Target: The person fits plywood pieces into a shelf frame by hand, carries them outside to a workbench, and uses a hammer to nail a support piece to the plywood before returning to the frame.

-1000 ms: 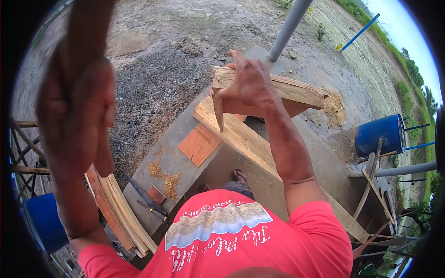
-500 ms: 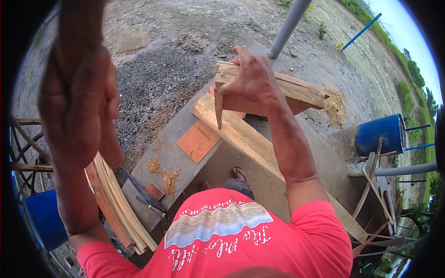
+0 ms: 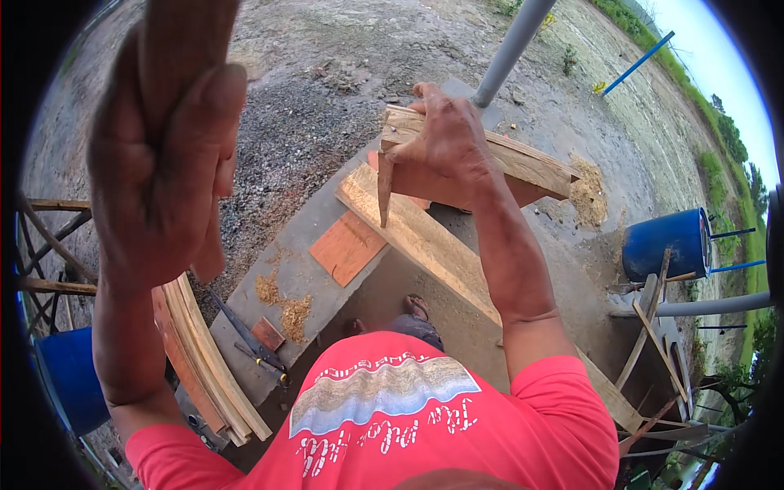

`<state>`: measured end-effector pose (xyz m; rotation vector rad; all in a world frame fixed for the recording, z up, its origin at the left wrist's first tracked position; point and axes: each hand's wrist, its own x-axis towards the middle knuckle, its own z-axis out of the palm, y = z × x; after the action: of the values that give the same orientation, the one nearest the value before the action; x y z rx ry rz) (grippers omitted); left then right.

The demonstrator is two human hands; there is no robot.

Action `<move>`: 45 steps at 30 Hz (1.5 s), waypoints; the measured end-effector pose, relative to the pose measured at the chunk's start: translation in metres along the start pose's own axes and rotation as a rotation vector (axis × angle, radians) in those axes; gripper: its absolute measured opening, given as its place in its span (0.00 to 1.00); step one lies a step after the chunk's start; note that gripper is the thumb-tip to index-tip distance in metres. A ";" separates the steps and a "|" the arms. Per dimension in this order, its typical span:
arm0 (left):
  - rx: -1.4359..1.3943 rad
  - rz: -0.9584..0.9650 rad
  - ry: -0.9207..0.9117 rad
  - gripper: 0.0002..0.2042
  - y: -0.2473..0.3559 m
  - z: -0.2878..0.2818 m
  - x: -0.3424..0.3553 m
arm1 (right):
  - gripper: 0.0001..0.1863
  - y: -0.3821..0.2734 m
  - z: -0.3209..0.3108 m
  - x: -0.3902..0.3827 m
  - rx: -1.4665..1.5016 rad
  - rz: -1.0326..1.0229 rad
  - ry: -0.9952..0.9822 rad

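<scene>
My left hand (image 3: 159, 175) is raised close in front of the camera at the upper left. Its fingers are closed round a brown wooden handle (image 3: 186, 49) whose top end runs out of view. My right hand (image 3: 453, 135) grips the near corner of a wooden frame (image 3: 523, 167) made of joined boards, thumb on this side and fingers over the top edge. A small nail head (image 3: 393, 128) shows at that corner, left of the thumb. A pointed wooden leg hangs down from the corner, beside a long pale plank (image 3: 425, 237).
A reddish wood piece (image 3: 347, 249) and sawdust (image 3: 296, 314) lie on the grey slab. A handsaw (image 3: 245, 331) and stacked boards (image 3: 208, 359) are at the lower left. A grey post (image 3: 510, 53) rises beyond the frame. Blue barrels (image 3: 665, 242) stand on both sides.
My left hand has moved slightly right and up with the wooden handle. My right hand and the wooden frame stay in place.
</scene>
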<state>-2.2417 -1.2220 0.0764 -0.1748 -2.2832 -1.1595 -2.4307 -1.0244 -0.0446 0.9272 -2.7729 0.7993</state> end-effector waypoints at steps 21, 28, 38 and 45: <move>0.322 -0.497 -0.420 0.13 -0.105 0.018 -0.070 | 0.43 0.000 -0.001 -0.006 -0.055 -0.018 0.054; 0.196 -1.169 -0.208 0.13 -0.316 0.094 -0.305 | 0.41 -0.008 -0.003 -0.004 -0.037 -0.096 -0.066; -0.685 -1.728 0.058 0.09 -0.413 0.173 -0.474 | 0.39 -0.055 0.014 -0.042 -0.161 -0.042 -0.220; -0.588 -1.576 -0.025 0.09 -0.476 0.159 -0.514 | 0.41 -0.085 0.026 -0.066 -0.286 -0.226 -0.164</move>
<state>-2.0524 -1.3227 -0.6089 1.6361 -1.7447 -2.4478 -2.3261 -1.0604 -0.0459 1.2631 -2.7448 0.2959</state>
